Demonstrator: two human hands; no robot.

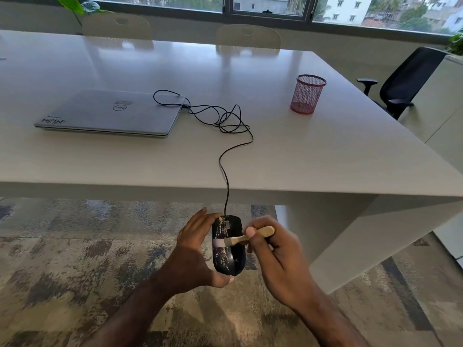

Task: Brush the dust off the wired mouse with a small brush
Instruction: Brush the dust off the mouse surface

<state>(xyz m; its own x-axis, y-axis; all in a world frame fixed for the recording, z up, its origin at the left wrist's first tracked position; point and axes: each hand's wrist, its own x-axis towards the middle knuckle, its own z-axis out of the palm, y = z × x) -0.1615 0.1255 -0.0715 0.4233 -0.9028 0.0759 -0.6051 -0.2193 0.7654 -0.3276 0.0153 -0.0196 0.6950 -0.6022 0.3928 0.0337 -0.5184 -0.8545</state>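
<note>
A black wired mouse speckled with pale dust is held in the air in front of the table's near edge, above the carpet. My left hand grips it from the left side, thumb under its rear end. My right hand holds a small wooden-handled brush whose white bristles rest on the left part of the mouse's top. The mouse's black cable runs up over the table edge, loops on the tabletop and reaches the laptop.
A closed silver laptop lies on the white table at the left. A red mesh pen cup stands at the right. Beige chairs sit beyond the table; a black office chair is at the right.
</note>
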